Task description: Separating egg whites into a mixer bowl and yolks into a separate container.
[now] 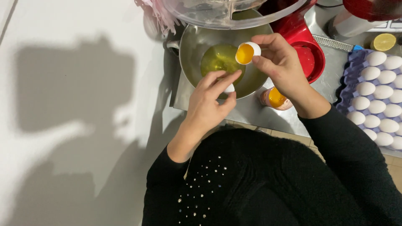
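Note:
My right hand [281, 62] holds half an eggshell [248, 52] with a yellow yolk in it, above the steel mixing bowl [190, 46]. Clear egg white pools at the bottom of that bowl. My left hand [209, 100] pinches the other, empty shell half [229, 88] over the bowl's near rim. A small cup with yolks [276, 98] stands just under my right wrist, on the metal counter [251, 111].
A red stand mixer [303, 39] stands behind the bowl, its clear guard [217, 14] overhead. A purple tray of several white eggs [379, 96] lies at the right. Half a lemon [384, 42] and a grater sit beyond it. A white wall is at the left.

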